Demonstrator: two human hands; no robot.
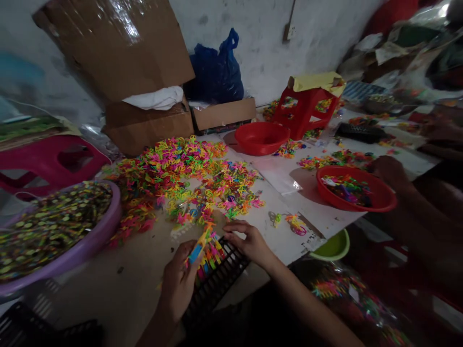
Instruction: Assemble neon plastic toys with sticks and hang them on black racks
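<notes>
Your left hand (177, 284) is closed, thumb and fingers together, on a blue-and-yellow plastic piece (196, 253); keep that pinch light, since thin plastic may bend or spring out under pressure. Your right hand (251, 241) has its fingers bent at the far end of the black basket (220, 277), lower centre of the frame; whether they are clamped on the rim or on a small part cannot be told. Use that hand to steady the basket, fingertips clear of the slots. The coloured pieces (210, 260) stand close together in the basket, just beside your left fingers; handle the held piece without pressing against them, as a knock could tip several. Keep your left wrist low so that your knuckles do not hide the basket's near side. Beyond your hands, the loose pile (188, 164) spreads over the table (144, 270) from the centre to the left; avoid dragging a sleeve or forearm through it. The purple basin (116, 212), at left, and the red bowl (379, 200), at right, sit well apart from the basket.
</notes>
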